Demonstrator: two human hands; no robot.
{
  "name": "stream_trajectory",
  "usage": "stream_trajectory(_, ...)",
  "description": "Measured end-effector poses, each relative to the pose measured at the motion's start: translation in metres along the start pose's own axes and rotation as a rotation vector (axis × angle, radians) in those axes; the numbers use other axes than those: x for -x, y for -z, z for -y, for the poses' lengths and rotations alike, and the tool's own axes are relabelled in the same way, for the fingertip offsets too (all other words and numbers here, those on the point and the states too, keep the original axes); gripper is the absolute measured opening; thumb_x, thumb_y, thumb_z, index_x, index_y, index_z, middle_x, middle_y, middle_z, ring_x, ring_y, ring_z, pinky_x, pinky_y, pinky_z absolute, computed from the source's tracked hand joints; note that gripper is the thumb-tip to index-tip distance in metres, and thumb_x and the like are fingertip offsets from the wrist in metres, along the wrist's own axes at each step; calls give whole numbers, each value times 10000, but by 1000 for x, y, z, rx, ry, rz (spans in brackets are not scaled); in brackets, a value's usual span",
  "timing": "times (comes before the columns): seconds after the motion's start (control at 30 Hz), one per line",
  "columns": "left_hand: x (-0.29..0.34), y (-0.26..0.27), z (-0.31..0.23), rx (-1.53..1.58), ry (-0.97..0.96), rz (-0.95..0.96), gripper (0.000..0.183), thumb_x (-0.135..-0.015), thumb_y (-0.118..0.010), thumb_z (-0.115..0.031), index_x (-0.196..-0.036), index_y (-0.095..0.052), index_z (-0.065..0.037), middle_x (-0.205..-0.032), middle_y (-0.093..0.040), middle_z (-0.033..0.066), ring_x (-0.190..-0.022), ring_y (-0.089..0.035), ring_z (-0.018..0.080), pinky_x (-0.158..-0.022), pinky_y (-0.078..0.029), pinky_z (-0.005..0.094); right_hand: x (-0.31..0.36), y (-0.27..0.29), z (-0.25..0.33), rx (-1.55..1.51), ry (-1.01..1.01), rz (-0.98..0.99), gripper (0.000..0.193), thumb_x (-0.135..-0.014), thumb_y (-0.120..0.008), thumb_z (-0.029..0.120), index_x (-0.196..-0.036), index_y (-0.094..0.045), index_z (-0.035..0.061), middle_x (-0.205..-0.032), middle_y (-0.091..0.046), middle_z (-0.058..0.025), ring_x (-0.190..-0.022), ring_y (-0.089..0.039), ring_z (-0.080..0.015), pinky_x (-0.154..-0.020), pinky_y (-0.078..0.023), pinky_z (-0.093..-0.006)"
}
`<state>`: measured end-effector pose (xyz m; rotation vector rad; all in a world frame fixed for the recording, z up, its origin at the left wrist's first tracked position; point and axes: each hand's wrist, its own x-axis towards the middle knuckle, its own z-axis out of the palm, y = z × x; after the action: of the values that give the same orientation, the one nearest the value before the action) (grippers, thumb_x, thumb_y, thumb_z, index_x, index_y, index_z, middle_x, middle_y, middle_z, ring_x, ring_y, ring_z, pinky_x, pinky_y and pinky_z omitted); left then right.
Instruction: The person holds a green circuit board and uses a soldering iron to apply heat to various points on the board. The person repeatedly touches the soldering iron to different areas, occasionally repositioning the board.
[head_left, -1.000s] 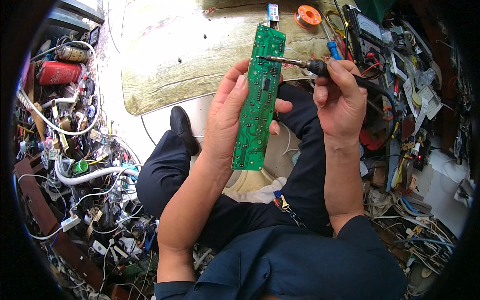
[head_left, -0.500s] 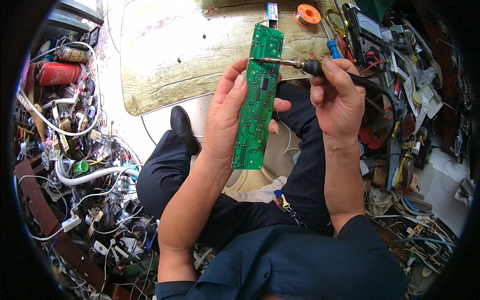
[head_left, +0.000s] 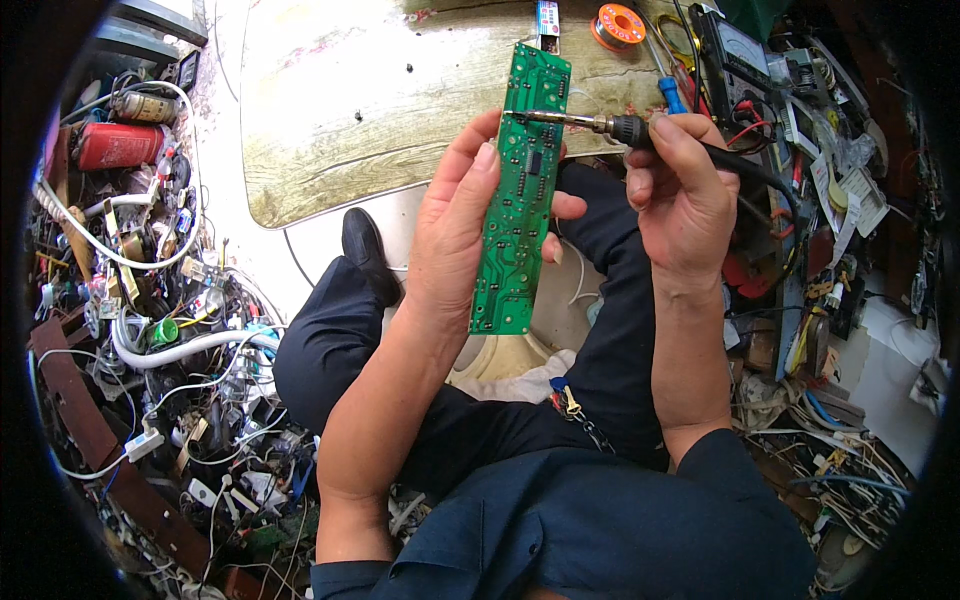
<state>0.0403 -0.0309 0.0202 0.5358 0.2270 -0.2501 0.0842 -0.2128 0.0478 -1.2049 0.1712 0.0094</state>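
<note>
My left hand (head_left: 455,215) grips a long green circuit board (head_left: 515,230) by its edges, thumb on the near left side and fingertips showing past the right edge. The board is held up lengthwise, its soldered side with black parts and a small dark chip facing me. In my right hand (head_left: 690,195) is a soldering iron (head_left: 625,130), pinched at its black handle, its cord trailing off to the right. The iron's metal shaft lies across the upper part of the board, with the tip by the left edge. Whether the tip touches the board I cannot tell.
A wood-patterned table (head_left: 330,120) stands ahead, with an orange solder spool (head_left: 618,27), a small box (head_left: 547,18) and a blue-handled screwdriver (head_left: 671,95). An analog multimeter (head_left: 740,50) sits at right. Heaped cables and parts flank both sides; a red cylinder (head_left: 118,147) lies at left.
Both hands, with the board and the soldering iron, have shifted slightly to the right. The iron's tip stays over the board's upper left edge.
</note>
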Motion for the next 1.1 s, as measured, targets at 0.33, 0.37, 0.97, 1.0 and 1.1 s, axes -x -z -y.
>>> stream_trajectory(0.33, -1, 0, 2, -80, -17, -29, 417, -1079, -470, -285, -1421, -403, -58, -1181, -640, 182, -847, -737, 281, -558, -618, 329, -1, 1, 0, 15, 37, 5, 122, -889, -733, 119, -888, -659, 22, -715, -685, -98, -499, -600, -135, -448, -453, -244)
stream_trajectory(0.37, -1, 0, 2, -85, -19, -29, 415, -1079, -469, -286, -1419, -405, -57, -1179, -640, 181, -846, -737, 279, -558, -618, 327, -1, 1, 0, 12, 38, 5, 122, -888, -734, 118, -891, -658, 23, -714, -684, -97, -499, -600, -136, -448, -452, -244)
stream_trajectory(0.97, -1, -1, 3, -115, -47, -31, 457, -1084, -458, -273, -1454, -378, -18, -1139, -654, 165, -832, -738, 275, -568, -622, 323, -1, 2, -2, 47, 45, 24, 131, -890, -734, 128, -919, -653, 29, -709, -681, -83, -501, -602, -131, -444, -434, -241)
stream_trajectory(1.0, 0, -1, 3, -118, -49, -34, 453, -1084, -458, -273, -1450, -382, -16, -1134, -656, 164, -832, -738, 275, -568, -622, 322, -1, 2, -2, 48, 41, 24, 133, -890, -734, 129, -918, -653, 28, -709, -681, -83, -501, -602, -131, -448, -436, -241)
stream_trajectory(1.1, -1, 2, 3, -189, -41, -7, 470, -1093, -403, -281, -1503, -352, -55, -1319, -588, 225, -879, -716, 284, -594, -615, 337, -1, 2, 0, 49, 43, 29, 137, -890, -733, 133, -914, -653, 24, -711, -680, -86, -501, -600, -134, -455, -438, -242)
